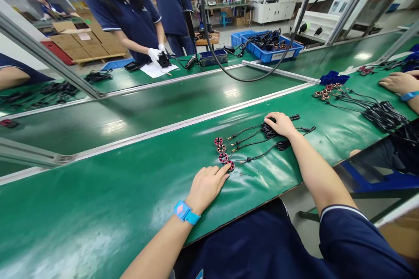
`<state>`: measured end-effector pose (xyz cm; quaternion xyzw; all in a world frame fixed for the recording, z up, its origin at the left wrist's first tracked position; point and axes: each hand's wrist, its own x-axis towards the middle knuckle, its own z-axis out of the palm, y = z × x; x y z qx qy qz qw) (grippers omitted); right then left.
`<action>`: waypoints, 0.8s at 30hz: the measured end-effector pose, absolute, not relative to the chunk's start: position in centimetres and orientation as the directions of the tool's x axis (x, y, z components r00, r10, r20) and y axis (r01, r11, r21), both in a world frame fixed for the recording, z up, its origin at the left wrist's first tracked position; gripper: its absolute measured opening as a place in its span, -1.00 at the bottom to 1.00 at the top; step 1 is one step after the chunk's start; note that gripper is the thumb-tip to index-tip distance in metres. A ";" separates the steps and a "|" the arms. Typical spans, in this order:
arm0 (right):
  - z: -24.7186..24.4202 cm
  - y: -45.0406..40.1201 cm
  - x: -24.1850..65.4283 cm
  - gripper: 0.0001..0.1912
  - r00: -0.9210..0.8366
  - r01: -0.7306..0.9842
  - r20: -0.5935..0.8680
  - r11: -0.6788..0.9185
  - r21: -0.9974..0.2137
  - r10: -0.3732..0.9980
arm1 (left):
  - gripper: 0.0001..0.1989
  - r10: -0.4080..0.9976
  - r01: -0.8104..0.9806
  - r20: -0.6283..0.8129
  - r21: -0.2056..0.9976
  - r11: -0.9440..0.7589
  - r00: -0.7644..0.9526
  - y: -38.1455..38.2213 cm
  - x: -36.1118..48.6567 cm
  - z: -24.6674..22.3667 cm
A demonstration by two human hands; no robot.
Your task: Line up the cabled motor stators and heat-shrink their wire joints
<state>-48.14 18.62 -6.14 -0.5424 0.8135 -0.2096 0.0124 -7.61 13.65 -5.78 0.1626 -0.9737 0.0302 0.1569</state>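
Several small round motor stators [223, 158] with red and black faces lie in a slanting row on the green work surface. Thin black cables [250, 143] run from them to the right, bunched into coils, with plugs at their far ends. My left hand [206, 186], wearing a blue wrist strap [186, 212], has its fingers stretched out, and a fingertip touches the nearest stator. Over the coiled part of the cables, my right hand [280, 124] curls its fingers round a bundle. Its palm hides part of the coils.
A metal rail [163, 132] borders the far side of the work surface. At right, a neighbour's hand [400, 82] is close to more stators and cables [382, 115]. Across the line, a gloved co-worker handles a black part [163, 59]. Blue bins [273, 52] hold cables.
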 end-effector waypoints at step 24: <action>-1.3 24.7 -50.6 0.40 -0.112 -0.890 -0.226 0.199 -0.411 -0.968 | -0.78 -0.332 -0.320 0.374 0.096 0.943 -0.866 13.1 -7.6 -5.6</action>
